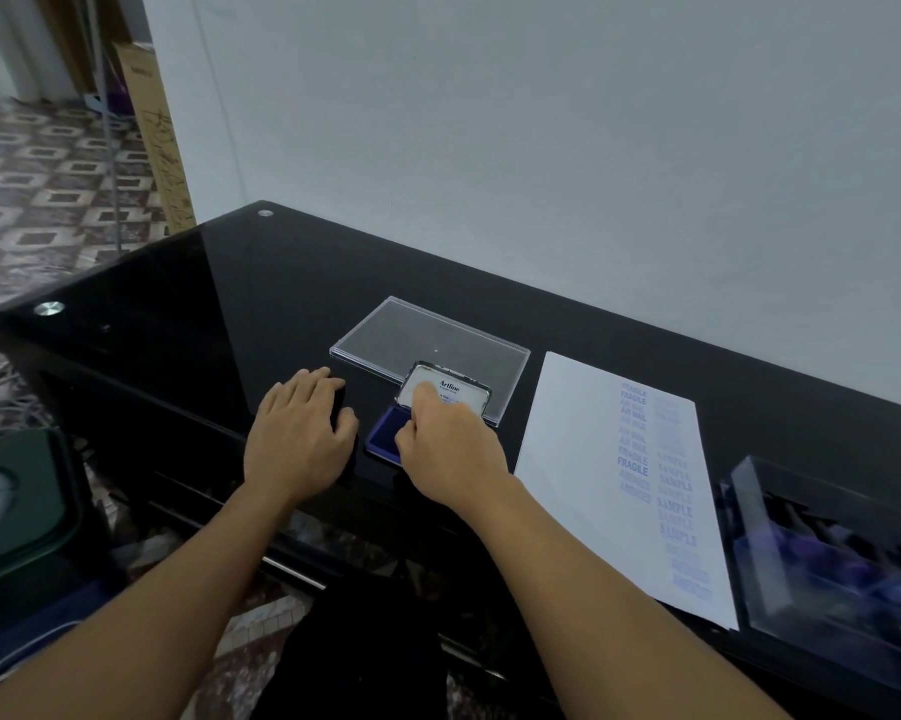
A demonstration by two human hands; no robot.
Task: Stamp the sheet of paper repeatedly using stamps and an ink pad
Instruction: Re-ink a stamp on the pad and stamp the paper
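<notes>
The ink pad (386, 426) lies on the black table with its blue pad showing. Its hinged lid (464, 392), labelled Artline, stands tilted up behind it. My right hand (448, 449) is over the pad, fingers curled, with a fingertip on the lid and the thumb near the pad's front; it hides most of the pad. To the left, my left hand (297, 439) rests on the table, its fingers curled round a black stamp (341, 410). A white sheet of paper (573, 459) lies to the right, carrying two columns of blue imprints such as FRAGILE and SAMPLE.
A clear plastic lid (427, 335) lies flat behind the ink pad. A clear box (749, 491) holding several dark stamps stands at the far right, next to the paper. The table's front edge runs just below my wrists. A wall rises close behind the table.
</notes>
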